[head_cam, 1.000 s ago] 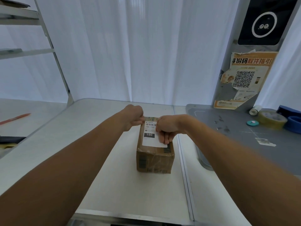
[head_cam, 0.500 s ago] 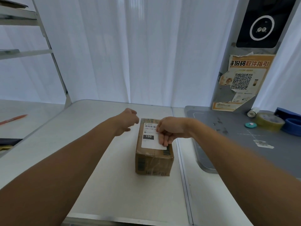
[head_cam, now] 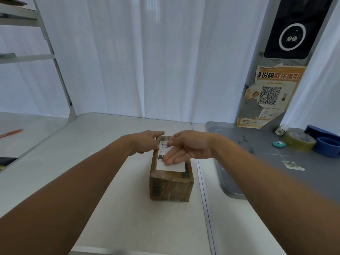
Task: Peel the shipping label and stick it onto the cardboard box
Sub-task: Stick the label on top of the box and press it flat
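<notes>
A small brown cardboard box [head_cam: 170,186] wrapped in clear tape stands on the white table [head_cam: 92,162] in front of me. A white shipping label [head_cam: 173,167] with a barcode and the number 150 lies flat on its top face. My right hand [head_cam: 185,147] lies across the label with the fingers stretched flat and pressing on it. My left hand [head_cam: 145,142] rests against the box's far left top edge, fingers extended and touching the label's corner. Part of the label's print is hidden under my right fingers.
A grey mat [head_cam: 276,159] lies to the right with tape rolls [head_cam: 299,139], a blue roll [head_cam: 328,146] and a small paper scrap [head_cam: 292,165]. A poster with a QR code [head_cam: 270,95] hangs behind it. A metal shelf frame [head_cam: 55,70] stands at the left, and a red pen [head_cam: 11,133] lies beside it.
My right hand has opened from curled fingers to a flat palm on the label. My left hand has opened from a fist and come back onto the box's far left edge.
</notes>
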